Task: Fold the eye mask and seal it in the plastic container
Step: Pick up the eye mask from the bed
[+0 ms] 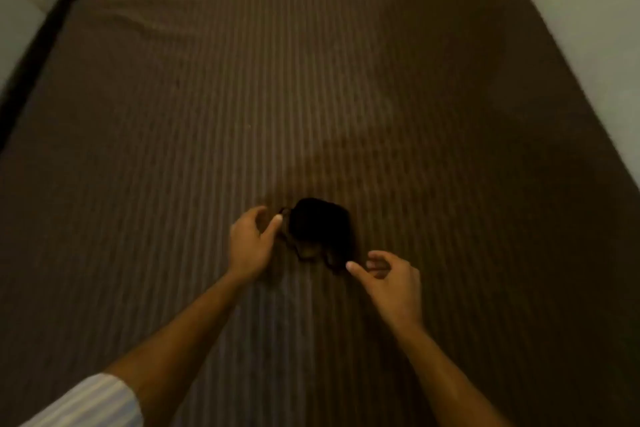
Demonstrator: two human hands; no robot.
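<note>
Both hands, left (250, 242) and right (388, 279), fingers apart, flank the bunched black eye mask (320, 227), its orientation unclear, on striped bedding (346, 80).

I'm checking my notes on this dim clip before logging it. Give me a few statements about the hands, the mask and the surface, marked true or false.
1. The eye mask lies on a brown striped cover. True.
2. The left hand is at the mask's left edge. True.
3. The right hand holds the mask up in the air. False: it is open beside the mask's lower right corner.
4. A plastic container stands beside the mask. False: none is in view.
</note>
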